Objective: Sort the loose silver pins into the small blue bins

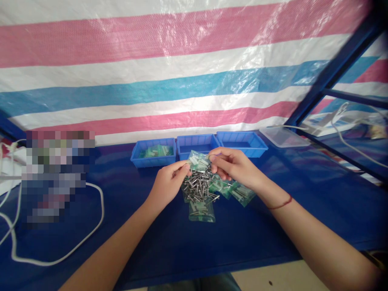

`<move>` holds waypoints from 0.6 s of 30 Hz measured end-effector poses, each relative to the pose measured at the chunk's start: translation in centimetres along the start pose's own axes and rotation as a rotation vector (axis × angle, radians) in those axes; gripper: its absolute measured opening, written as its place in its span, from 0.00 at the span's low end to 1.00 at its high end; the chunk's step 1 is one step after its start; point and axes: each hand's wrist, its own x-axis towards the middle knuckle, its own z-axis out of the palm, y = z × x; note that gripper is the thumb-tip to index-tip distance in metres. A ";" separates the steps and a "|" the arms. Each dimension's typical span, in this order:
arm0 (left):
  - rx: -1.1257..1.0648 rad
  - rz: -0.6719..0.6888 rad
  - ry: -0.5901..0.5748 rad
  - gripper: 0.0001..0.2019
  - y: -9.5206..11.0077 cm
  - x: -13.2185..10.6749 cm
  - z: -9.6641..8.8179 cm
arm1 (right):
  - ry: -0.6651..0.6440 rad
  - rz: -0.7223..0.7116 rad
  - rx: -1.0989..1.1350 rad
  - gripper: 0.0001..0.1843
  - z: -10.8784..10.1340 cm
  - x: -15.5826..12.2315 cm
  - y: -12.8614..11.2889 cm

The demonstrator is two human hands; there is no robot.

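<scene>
Between my two hands a small clear plastic bag (pixel 199 160) with pale pieces inside is held up above the table. My left hand (pixel 171 180) pinches its left side, and my right hand (pixel 232 165) grips its right edge. Below the bag lies a pile of loose metal screws (pixel 198 186), partly hidden by it. One filled plastic bag (pixel 202 211) rests in front of the pile. Two more, a greenish bag (pixel 220 186) and a bag of metal parts (pixel 243 194), lie to its right, beneath my right hand.
Three blue bins stand behind the pile: a left bin (pixel 153 162) holding greenish bags, a middle bin (pixel 197 141) and a right bin (pixel 242 144). A clear plastic lid (pixel 285 136) lies at the back right. A white cable (pixel 101 210) loops across the blue table (pixel 242 238) on the left.
</scene>
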 end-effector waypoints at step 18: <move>0.064 0.082 0.359 0.15 -1.0 1.5 -2.4 | 0.275 -0.336 -0.533 0.17 -2.8 0.9 1.8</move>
